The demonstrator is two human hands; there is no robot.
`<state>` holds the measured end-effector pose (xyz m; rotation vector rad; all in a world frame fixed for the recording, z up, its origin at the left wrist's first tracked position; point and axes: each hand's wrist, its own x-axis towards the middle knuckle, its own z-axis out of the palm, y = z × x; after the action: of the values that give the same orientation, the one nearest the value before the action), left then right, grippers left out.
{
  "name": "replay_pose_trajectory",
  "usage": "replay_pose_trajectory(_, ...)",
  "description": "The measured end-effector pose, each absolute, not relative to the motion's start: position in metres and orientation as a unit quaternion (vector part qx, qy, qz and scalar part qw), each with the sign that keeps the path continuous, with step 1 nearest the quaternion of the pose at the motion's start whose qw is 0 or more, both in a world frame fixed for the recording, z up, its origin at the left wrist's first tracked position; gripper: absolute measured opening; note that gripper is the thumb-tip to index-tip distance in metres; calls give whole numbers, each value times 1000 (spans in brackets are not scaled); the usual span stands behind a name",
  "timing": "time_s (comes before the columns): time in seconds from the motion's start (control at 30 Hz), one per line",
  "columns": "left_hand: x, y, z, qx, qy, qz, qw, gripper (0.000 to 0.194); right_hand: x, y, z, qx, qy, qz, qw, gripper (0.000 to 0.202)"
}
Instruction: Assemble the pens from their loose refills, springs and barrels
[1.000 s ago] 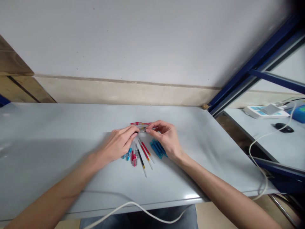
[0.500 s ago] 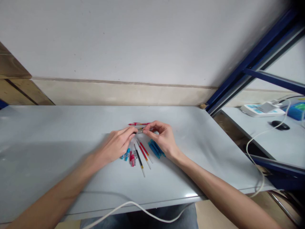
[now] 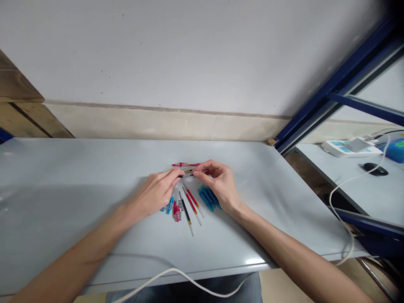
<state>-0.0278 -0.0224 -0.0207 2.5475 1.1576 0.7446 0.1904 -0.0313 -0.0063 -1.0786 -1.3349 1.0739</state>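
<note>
Above the middle of the grey table (image 3: pixel 78 185), the left hand (image 3: pixel 156 192) and right hand (image 3: pixel 219 183) pinch opposite ends of a clear pen (image 3: pixel 188 171), with red and black refills (image 3: pixel 189 206) and blue caps (image 3: pixel 208 198) lying beneath.

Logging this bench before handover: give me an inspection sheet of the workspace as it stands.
Surface: pale grey tabletop, glossy.
Job's things: thin clear pen barrel pinched between both hands; red pen behind; loose refills, blue parts, small caps below.
Clutter: nothing seen.
Grippers: left hand and right hand each grip the barrel.
Cables: white cable at near edge.
Surroundings: white wall, blue metal frame, neighbouring desk.
</note>
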Motion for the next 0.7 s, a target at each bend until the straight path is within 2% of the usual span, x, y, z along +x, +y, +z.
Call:
replay_pose_trajectory(0.17, -28, -23, -22, 881, 389, 245, 114, 26, 190, -30, -10, -431, -596, 440, 515, 11)
replay_pose_trajectory(0.33, -24, -24, -20, 900, 359, 237, 66, 17, 185, -32, -14, -416, -650, 388, 505, 13)
replay_pose_trajectory(0.4, -23, -25, -18, 904, 351, 242, 43, 23, 183, -34, -11, -405, -676, 384, 482, 13)
replay_pose_trajectory(0.57, -26, -22, -21, 895, 359, 265, 15, 34, 207, -31, 4, -458, -697, 317, 452, 32)
replay_pose_trajectory(0.6, -27, -21, -22, 889, 368, 271, 13, 33, 218, -30, 6, -473, -705, 296, 439, 32)
replay_pose_trajectory(0.67, -28, -19, -25, 879, 385, 280, 10, 28, 246, -29, 9, -456, -748, 299, 378, 16)
replay_pose_trajectory(0.7, -29, -18, -27, 876, 391, 282, 11, 26, 260, -29, 10, -433, -776, 319, 329, 24)
